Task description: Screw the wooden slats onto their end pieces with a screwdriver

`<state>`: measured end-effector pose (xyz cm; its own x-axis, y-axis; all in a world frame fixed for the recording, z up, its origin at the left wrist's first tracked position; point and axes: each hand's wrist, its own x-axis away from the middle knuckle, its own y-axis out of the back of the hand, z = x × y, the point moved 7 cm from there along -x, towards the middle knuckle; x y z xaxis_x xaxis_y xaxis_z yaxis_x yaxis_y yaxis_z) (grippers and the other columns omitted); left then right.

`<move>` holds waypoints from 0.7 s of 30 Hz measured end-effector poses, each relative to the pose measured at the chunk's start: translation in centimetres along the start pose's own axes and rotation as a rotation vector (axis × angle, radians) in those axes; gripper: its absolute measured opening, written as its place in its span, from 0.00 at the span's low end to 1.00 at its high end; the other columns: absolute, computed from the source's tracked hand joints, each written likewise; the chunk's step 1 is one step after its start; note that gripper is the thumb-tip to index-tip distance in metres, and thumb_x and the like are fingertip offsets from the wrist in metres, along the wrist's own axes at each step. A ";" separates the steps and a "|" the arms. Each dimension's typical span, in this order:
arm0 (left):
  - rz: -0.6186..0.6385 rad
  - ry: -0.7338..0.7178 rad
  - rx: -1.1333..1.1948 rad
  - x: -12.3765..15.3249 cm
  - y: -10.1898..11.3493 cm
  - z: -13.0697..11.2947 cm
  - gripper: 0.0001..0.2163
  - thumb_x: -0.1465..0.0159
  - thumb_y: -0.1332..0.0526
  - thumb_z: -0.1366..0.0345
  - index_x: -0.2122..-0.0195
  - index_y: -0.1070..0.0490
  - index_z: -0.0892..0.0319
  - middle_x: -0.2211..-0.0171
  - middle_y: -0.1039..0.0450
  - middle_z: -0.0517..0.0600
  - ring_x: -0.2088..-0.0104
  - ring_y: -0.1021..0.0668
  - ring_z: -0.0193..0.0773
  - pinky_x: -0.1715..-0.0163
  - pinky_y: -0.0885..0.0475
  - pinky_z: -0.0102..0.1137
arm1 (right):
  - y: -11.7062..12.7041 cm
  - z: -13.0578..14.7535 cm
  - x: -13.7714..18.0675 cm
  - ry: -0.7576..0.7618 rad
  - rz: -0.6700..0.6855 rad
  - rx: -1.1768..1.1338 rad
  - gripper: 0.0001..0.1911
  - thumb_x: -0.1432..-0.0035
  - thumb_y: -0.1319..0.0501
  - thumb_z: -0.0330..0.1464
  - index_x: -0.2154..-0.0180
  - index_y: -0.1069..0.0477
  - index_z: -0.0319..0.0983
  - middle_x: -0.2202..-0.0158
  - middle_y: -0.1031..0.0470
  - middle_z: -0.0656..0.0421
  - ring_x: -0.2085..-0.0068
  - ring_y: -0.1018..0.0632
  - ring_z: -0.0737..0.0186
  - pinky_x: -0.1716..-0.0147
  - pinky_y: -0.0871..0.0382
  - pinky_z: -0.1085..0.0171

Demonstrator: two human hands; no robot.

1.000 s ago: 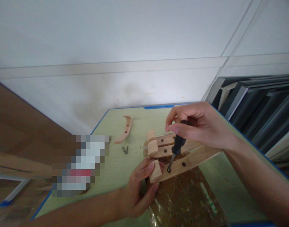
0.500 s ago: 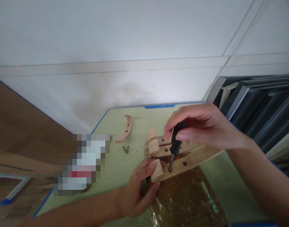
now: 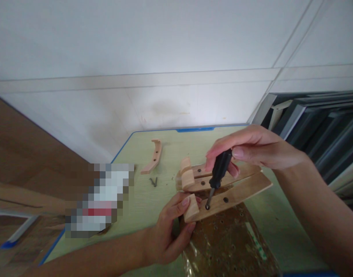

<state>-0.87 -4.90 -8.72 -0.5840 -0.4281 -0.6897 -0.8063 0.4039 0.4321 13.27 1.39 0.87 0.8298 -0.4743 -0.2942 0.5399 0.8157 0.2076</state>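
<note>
My right hand point(image 3: 248, 150) grips the handle of a black screwdriver point(image 3: 221, 167), whose tip sits in a screw point(image 3: 207, 207) near the curled end of a wooden hook piece point(image 3: 240, 194). That end is pinched between the thumb and fingers of my left hand point(image 3: 176, 227). A second dark hole or screw shows farther along the same piece. Beneath it lies a brown board wrapped in clear tape point(image 3: 222, 242), dotted with small holes. Just behind, two similar wooden hooks point(image 3: 188, 179) lie side by side, each with dark screws, partly covered by my right hand.
Another curved wooden hook point(image 3: 155, 157) lies farther back on the pale green table point(image 3: 130, 209), with a few loose screws point(image 3: 154, 181) near it. A pixelated object point(image 3: 104, 204) is at the left edge. Dark panels point(image 3: 323, 123) lean at the right, and a white wall stands behind.
My right hand has shifted slightly right on the screwdriver, its fingers regripped around the handle, which leans more to the right. My left hand and the wooden pieces have stayed put.
</note>
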 end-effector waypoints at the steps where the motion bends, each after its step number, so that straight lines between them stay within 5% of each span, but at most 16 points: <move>1: -0.003 -0.001 0.006 0.0 0.0 0.0 0.32 0.44 0.48 0.81 0.40 0.58 0.59 0.53 0.37 0.56 0.51 0.33 0.43 0.52 0.33 0.41 | 0.1 0.0 -0.1 0.003 -0.018 0.000 0.15 0.38 0.49 0.28 0.51 0.31 0.38 0.58 0.25 0.55 0.69 0.28 0.74 0.68 0.32 0.73; 21: -0.012 0.014 0.029 0.1 -0.2 0.0 0.32 0.45 0.49 0.82 0.40 0.58 0.59 0.54 0.38 0.58 0.52 0.33 0.45 0.54 0.32 0.43 | -1.1 1.1 -0.8 0.033 -0.093 0.068 0.13 0.42 0.43 0.30 0.55 0.28 0.34 0.64 0.25 0.55 0.72 0.29 0.76 0.78 0.36 0.77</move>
<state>-0.73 -5.04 -8.85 -0.5756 -0.4440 -0.6867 -0.8104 0.4215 0.4068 12.20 0.54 1.91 0.7713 -0.5344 -0.3457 0.6233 0.7442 0.2401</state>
